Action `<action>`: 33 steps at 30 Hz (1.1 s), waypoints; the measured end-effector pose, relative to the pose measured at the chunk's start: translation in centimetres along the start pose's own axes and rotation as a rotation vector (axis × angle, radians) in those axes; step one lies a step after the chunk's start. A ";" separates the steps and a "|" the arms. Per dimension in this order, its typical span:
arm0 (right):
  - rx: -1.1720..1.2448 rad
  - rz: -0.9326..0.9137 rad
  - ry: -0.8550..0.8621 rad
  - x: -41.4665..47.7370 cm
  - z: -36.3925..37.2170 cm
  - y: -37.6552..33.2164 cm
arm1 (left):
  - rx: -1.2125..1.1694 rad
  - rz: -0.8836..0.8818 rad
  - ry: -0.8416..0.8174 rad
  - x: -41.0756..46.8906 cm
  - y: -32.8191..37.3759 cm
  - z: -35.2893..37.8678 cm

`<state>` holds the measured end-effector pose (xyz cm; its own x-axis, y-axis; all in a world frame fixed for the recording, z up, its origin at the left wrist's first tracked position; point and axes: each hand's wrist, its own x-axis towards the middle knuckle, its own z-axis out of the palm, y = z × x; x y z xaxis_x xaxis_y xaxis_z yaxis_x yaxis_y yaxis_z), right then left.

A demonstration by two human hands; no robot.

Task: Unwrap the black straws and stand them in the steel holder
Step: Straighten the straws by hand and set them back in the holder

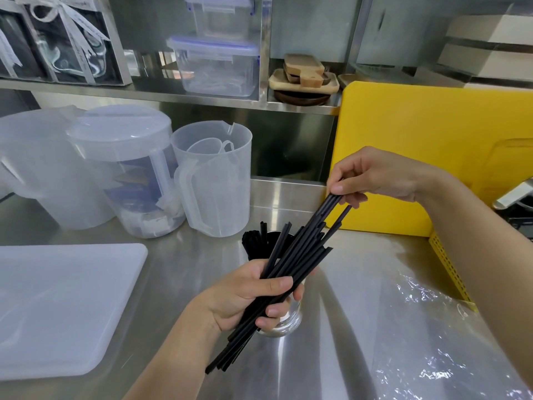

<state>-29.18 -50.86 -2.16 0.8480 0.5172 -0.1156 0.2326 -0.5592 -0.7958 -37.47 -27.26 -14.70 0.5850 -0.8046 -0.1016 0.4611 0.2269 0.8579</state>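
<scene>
Black slender straws point(301, 251) fan unevenly, seemingly all unwrapped.

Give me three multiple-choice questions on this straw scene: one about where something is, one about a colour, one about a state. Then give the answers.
1. Where does the clear plastic wrap lie?
A. On the shelf
B. Inside a jug
C. On the steel counter, at the person's right

2. What colour is the board standing upright behind the right hand?
A. White
B. Yellow
C. Green

3. What is the left hand doing?
A. Gripping a bundle of black straws
B. Lying flat on the counter
C. Lifting a jug

Answers:
1 C: the crinkled wrap rests on the counter at the right.
2 B: the upright board is plainly yellow.
3 A: its fingers curl round the bundle's middle, while the right hand pinches the upper ends.
</scene>
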 end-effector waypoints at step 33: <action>0.513 -0.224 0.532 -0.7 10.8 1.0 | -0.256 0.515 0.662 3.8 8.2 0.4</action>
<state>-34.67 -44.72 -9.31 0.9516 0.1289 0.2790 0.2861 -0.0400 -0.9574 -31.77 -28.71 -7.86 0.9920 -0.1026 -0.0730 0.1226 0.6544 0.7461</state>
